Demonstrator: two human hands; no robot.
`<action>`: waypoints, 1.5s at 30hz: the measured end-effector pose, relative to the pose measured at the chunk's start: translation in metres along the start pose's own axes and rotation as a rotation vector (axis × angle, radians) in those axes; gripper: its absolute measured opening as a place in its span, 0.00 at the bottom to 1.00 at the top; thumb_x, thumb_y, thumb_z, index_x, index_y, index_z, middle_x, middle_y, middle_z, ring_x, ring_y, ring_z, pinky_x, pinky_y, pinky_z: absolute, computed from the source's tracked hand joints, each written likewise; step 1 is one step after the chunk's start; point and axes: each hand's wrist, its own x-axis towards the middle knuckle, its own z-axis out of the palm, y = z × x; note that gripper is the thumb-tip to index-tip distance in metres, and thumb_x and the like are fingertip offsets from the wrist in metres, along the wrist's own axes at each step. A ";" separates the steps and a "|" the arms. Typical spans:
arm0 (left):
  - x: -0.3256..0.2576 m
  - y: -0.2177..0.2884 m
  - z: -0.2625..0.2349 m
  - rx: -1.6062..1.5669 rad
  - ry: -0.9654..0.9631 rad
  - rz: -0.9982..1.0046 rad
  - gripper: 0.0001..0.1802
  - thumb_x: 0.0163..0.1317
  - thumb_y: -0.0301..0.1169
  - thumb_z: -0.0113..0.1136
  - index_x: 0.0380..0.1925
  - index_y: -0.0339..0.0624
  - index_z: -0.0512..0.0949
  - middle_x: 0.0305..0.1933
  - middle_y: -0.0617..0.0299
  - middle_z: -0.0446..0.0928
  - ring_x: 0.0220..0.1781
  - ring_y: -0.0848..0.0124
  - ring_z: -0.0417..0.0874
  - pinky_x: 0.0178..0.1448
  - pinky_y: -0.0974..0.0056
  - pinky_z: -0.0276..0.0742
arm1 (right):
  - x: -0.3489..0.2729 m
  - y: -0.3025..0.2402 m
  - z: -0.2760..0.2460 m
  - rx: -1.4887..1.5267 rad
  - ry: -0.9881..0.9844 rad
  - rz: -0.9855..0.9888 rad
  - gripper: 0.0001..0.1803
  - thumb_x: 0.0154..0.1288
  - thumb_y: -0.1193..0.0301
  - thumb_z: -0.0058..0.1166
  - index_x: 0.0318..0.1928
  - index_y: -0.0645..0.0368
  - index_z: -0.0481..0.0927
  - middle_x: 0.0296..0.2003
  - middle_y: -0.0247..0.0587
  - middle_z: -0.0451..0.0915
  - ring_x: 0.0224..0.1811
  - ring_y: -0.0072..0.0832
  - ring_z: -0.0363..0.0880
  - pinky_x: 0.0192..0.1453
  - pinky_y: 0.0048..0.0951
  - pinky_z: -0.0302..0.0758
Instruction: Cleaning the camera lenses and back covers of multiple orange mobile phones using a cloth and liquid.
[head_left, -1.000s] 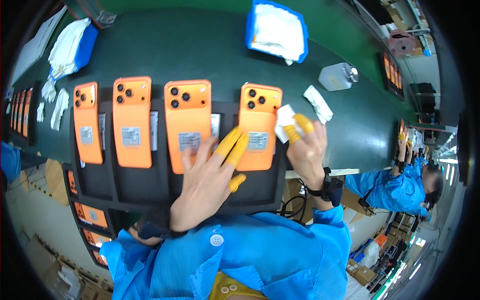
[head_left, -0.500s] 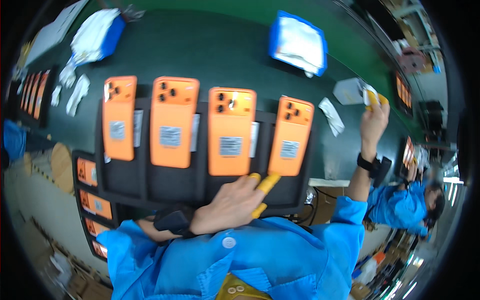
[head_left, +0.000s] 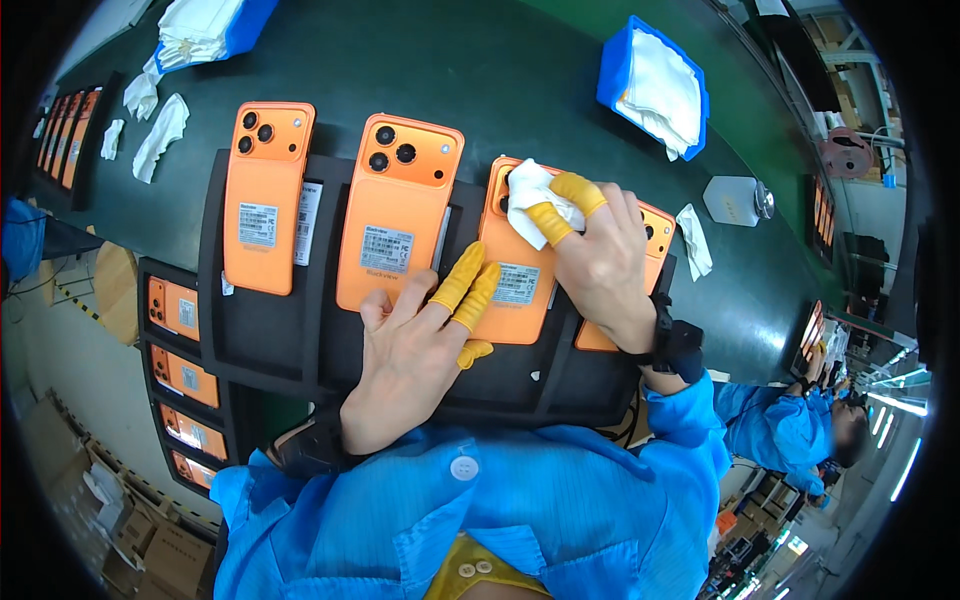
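Observation:
My right hand (head_left: 608, 265), with yellow finger cots, pinches a folded white cloth (head_left: 535, 198) against the camera end of an orange phone (head_left: 512, 322). The cloth hides part of its lenses. Along that phone's left side, my left hand (head_left: 400, 365) lies with its cotted fingers stretched out and touching it. Behind my right hand, the rightmost orange phone (head_left: 655, 240) is partly covered. Further left are two more phones, a middle one (head_left: 400, 215) and a far-left one (head_left: 265, 185), back side up with labels. All rest on a black compartment tray (head_left: 262, 345).
Blue bins of white cloths stand at the back left (head_left: 240, 30) and back right (head_left: 606, 75). A squat translucent bottle (head_left: 730, 202) and a loose cloth (head_left: 693, 240) lie right of the tray. Another phone tray (head_left: 215, 420) sits lower left. A co-worker (head_left: 780, 430) is at right.
My right hand has come from the bottle to the phone, bringing the cloth. My left hand has shifted left and up, onto the same phone's edge. The view has shifted slightly.

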 end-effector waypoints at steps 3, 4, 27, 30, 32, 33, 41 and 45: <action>0.001 -0.001 0.003 -0.050 -0.012 0.016 0.35 0.49 0.40 0.69 0.59 0.44 0.74 0.66 0.63 0.69 0.55 0.64 0.69 0.50 0.56 0.54 | -0.006 -0.003 0.007 -0.016 0.010 0.002 0.14 0.42 0.75 0.60 0.35 0.60 0.84 0.41 0.45 0.78 0.38 0.38 0.72 0.38 0.36 0.66; 0.001 -0.001 0.002 -0.054 -0.009 0.009 0.35 0.49 0.40 0.69 0.59 0.44 0.74 0.66 0.63 0.69 0.55 0.64 0.69 0.50 0.56 0.54 | -0.004 -0.002 0.006 -0.013 0.005 -0.005 0.14 0.42 0.75 0.60 0.35 0.60 0.84 0.41 0.45 0.78 0.38 0.38 0.72 0.38 0.36 0.66; 0.001 0.001 0.002 -0.033 0.003 0.010 0.29 0.50 0.38 0.68 0.54 0.42 0.79 0.63 0.64 0.73 0.55 0.66 0.70 0.49 0.56 0.53 | -0.008 -0.006 0.007 -0.074 0.054 -0.034 0.13 0.42 0.73 0.59 0.34 0.60 0.83 0.43 0.43 0.78 0.41 0.36 0.73 0.39 0.36 0.67; 0.004 0.003 -0.001 -0.044 0.011 0.010 0.29 0.49 0.38 0.68 0.53 0.42 0.79 0.62 0.63 0.73 0.55 0.65 0.70 0.49 0.56 0.53 | -0.004 -0.002 0.003 -0.151 0.047 0.030 0.12 0.42 0.72 0.59 0.32 0.60 0.83 0.43 0.43 0.78 0.41 0.37 0.73 0.41 0.36 0.68; -0.002 0.001 0.001 -0.031 -0.012 0.009 0.29 0.49 0.38 0.68 0.53 0.42 0.79 0.62 0.63 0.73 0.55 0.65 0.70 0.49 0.56 0.53 | -0.001 -0.006 0.005 -0.111 0.038 0.023 0.13 0.42 0.73 0.59 0.33 0.60 0.83 0.43 0.42 0.78 0.41 0.37 0.73 0.42 0.36 0.68; -0.001 -0.001 0.002 -0.016 -0.017 0.007 0.29 0.49 0.38 0.68 0.53 0.42 0.79 0.62 0.63 0.73 0.55 0.65 0.70 0.49 0.56 0.53 | -0.002 -0.007 0.007 -0.072 0.045 -0.005 0.12 0.42 0.73 0.59 0.33 0.60 0.83 0.43 0.42 0.78 0.41 0.37 0.73 0.41 0.36 0.68; -0.002 0.000 0.002 0.015 -0.031 0.013 0.29 0.49 0.38 0.68 0.54 0.43 0.79 0.62 0.63 0.73 0.55 0.65 0.70 0.49 0.56 0.53 | 0.001 -0.003 0.006 -0.092 0.041 -0.013 0.13 0.41 0.72 0.60 0.33 0.59 0.83 0.43 0.42 0.78 0.39 0.35 0.73 0.40 0.35 0.66; 0.001 0.002 0.003 -0.043 0.003 0.001 0.30 0.48 0.38 0.69 0.54 0.42 0.79 0.63 0.63 0.73 0.55 0.64 0.70 0.49 0.56 0.53 | -0.011 -0.004 0.003 -0.084 0.044 -0.017 0.14 0.41 0.72 0.60 0.34 0.59 0.84 0.43 0.42 0.78 0.40 0.35 0.73 0.40 0.35 0.66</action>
